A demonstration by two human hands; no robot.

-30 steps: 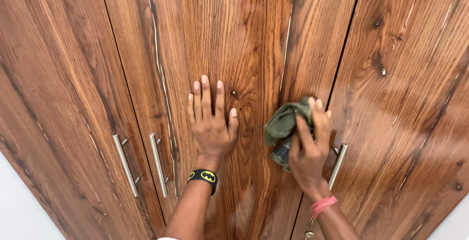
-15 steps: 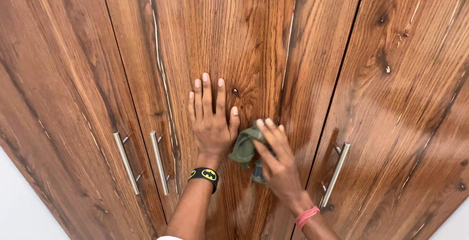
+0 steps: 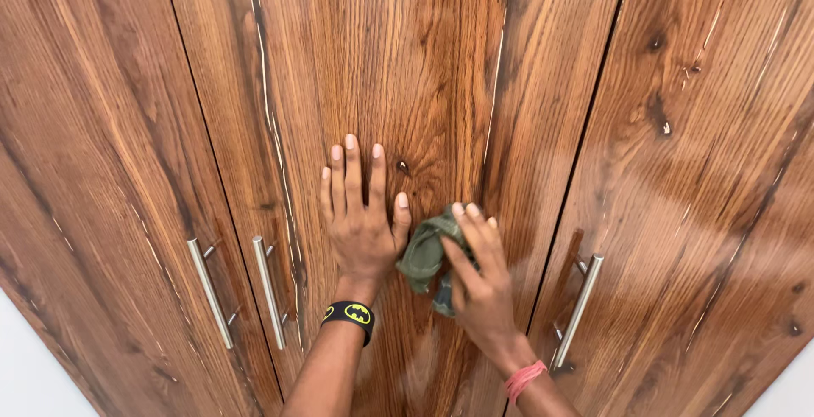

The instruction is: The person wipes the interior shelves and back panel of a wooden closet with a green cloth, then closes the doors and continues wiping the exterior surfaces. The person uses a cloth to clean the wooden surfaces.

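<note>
A tall wooden wardrobe door (image 3: pixel 398 69) with dark grain fills the head view. My left hand (image 3: pixel 360 218) lies flat on it, fingers spread and pointing up, with a black wristband (image 3: pixel 348 315) on the wrist. Just to its right, my right hand (image 3: pixel 479 285) presses a crumpled green cloth (image 3: pixel 424 251) against the same door. The cloth nearly touches my left thumb. A pink band (image 3: pixel 524 380) circles my right wrist.
Neighbouring doors stand on both sides. Two metal bar handles (image 3: pixel 212 294) (image 3: pixel 270 292) sit left of my left arm, and another handle (image 3: pixel 581 307) is right of my right hand. White wall shows at the bottom corners.
My right hand has slid the green cloth leftward and slightly down across the door, from near the right handle to beside my left thumb. My left hand has stayed flat in place.
</note>
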